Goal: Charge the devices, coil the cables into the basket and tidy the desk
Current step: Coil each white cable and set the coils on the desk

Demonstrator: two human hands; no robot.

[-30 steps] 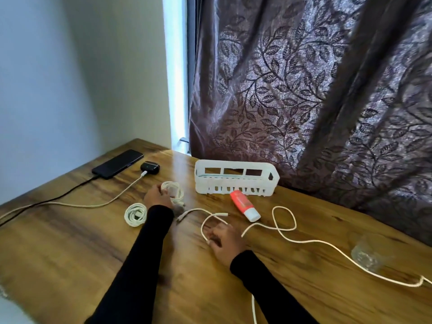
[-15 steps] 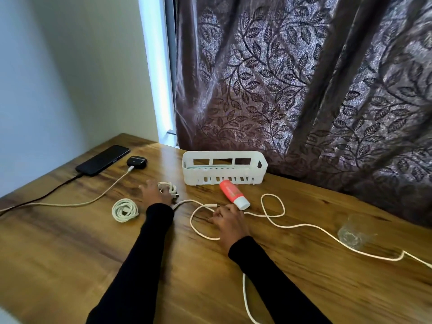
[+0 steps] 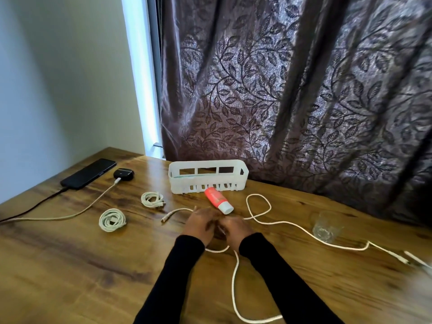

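Flanking basket [image 3: 208,177]: two coiled cables [image 3: 112,219].

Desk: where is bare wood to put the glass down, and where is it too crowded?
Free: the wide near-left stretch of the desk, in front of the bigger coiled cable. Also the near-right corner, below the long loose cable. Crowded: around the basket, the tube, both hands and the smaller coil.

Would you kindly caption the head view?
Both hands gather a loose white cable before a white plastic basket.
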